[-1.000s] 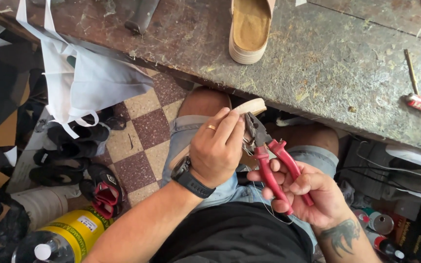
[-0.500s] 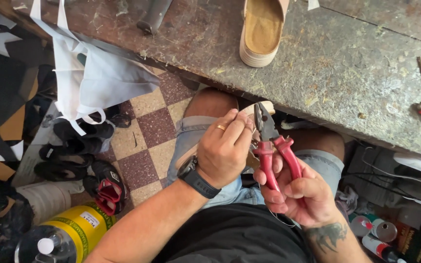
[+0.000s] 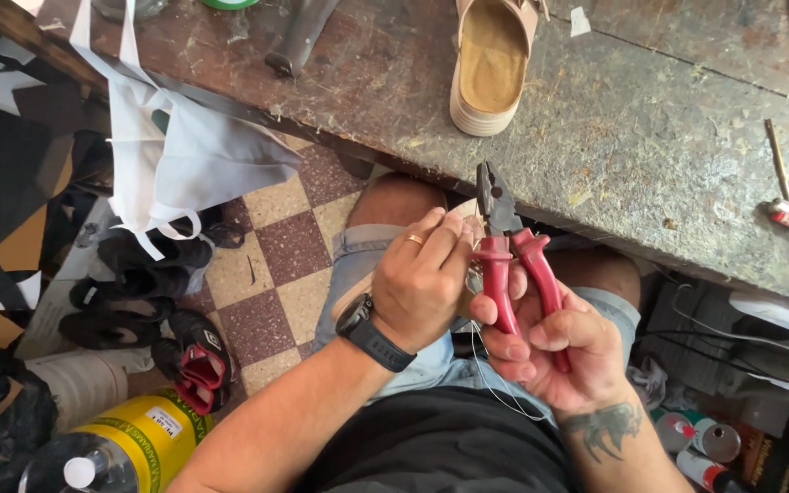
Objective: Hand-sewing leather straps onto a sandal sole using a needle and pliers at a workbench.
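Pliers (image 3: 509,246), red-handled, dark metal head, upright over my lap with the nose pointing toward the counter (image 3: 650,155) edge. My right hand (image 3: 554,351) wraps both handles, grip closed firmly around them; the plier jaws stand shut or nearly so.

Sole piece (image 3: 372,288), pale tan, mostly hidden under my left hand (image 3: 422,283); one end shows just below the wrist. My left grip is curled tight on it, fingers (image 3: 445,233) pressing right beside the plier head. Whether the jaws bite the piece itself I cannot tell. Gold ring (image 3: 414,240) on one finger, black watch (image 3: 374,333) on the wrist.

Thread (image 3: 495,388), thin and pale, looping down from between my hands across my dark shirt.

Sandal (image 3: 490,68), beige with tan insole, lying on the counter well beyond my hands, toe toward me.

Counter, worn and scuffed, grey-green on the right, reddish-brown toward the left.

White cloth (image 3: 175,151), hanging off the counter's left edge, straps dangling.

Floor (image 3: 276,256), checkered maroon and cream tiles, to the left of my knee.

Black sandals (image 3: 139,274), several, on the floor below the cloth.

Yellow bottle (image 3: 130,447), at lower left.

Small cans (image 3: 700,438), at lower right beside my tattooed right forearm.
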